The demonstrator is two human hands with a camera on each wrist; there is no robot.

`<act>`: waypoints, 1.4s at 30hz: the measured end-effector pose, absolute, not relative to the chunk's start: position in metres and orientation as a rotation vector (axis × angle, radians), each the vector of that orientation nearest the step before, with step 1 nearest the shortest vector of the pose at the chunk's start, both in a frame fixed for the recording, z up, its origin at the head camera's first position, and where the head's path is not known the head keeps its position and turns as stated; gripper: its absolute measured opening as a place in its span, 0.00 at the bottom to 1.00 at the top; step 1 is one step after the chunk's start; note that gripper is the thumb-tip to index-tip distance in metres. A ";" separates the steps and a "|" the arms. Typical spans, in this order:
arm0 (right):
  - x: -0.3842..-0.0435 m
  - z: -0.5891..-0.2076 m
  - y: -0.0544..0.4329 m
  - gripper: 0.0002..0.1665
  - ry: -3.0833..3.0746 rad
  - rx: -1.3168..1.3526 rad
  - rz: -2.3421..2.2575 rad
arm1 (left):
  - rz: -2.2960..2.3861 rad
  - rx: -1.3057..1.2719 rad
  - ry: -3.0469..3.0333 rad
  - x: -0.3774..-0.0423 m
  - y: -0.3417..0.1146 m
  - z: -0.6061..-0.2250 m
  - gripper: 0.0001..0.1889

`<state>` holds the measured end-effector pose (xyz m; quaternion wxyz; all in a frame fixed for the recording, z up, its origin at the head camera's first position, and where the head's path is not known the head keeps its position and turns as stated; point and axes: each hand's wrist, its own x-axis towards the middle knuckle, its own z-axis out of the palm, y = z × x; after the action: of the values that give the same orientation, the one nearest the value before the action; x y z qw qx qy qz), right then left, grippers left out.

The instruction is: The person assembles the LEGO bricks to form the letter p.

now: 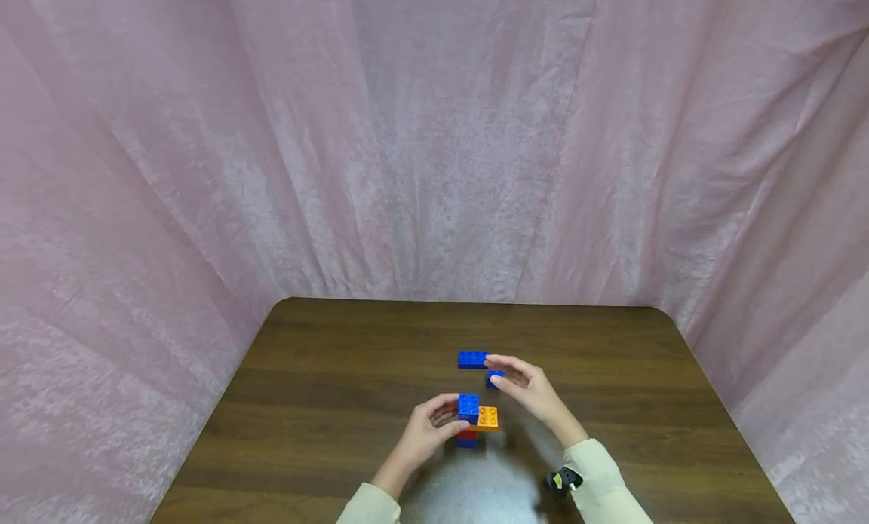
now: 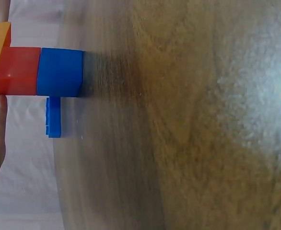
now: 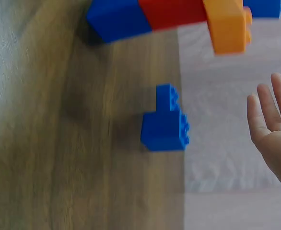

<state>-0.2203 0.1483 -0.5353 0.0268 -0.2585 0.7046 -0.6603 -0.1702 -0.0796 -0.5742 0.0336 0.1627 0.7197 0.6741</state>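
A: Pose of the left hand (image 1: 422,433)?

B: Reaching forward, thumb on the near side and fingers behind, partly closed. It pinches the upright stack (image 1: 468,409) around its upper part.

A: And the right hand (image 1: 536,392)?

B: Raised farther forward than the left, thumb and fingers well parted, holding nothing. Below it stands a small blue block (image 3: 162,132); the right wrist view shows the fingers apart from it.

A: Stack composition?

B: Smooth, glossy, plastic-looking. From the bottom: squarish blue block (image 2: 60,72), squarish red block (image 2: 18,72), flatter orange brick (image 1: 488,417) jutting toward the right hand, blue block with round studs at the left fingertips.

A: Other pieces?

B: Long, low blue brick (image 1: 471,360), studs up, just beyond the small block, ahead of both hands.

A: Surfaces?

B: Beneath the hands, brown wood-grained bench (image 1: 326,388), glare between the forearms. Beyond, pink curtain (image 1: 434,170), sheen and soft folds.
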 end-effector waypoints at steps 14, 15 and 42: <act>-0.252 -0.571 0.162 0.26 2.275 -0.484 -2.113 | 2.080 0.497 2.211 -0.160 -0.079 -0.553 0.17; -0.253 -0.573 0.162 0.27 2.279 -0.458 -2.108 | 2.081 0.494 2.210 -0.159 -0.079 -0.552 0.17; -0.259 -0.603 0.153 0.21 2.412 -0.127 -1.861 | 2.074 0.466 2.202 -0.171 -0.081 -0.576 0.19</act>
<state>-0.2592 0.1528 -0.6026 0.0462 -0.0416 0.7902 -0.6097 -0.1706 -0.0815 -0.5761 0.0407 0.1523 0.7188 0.6771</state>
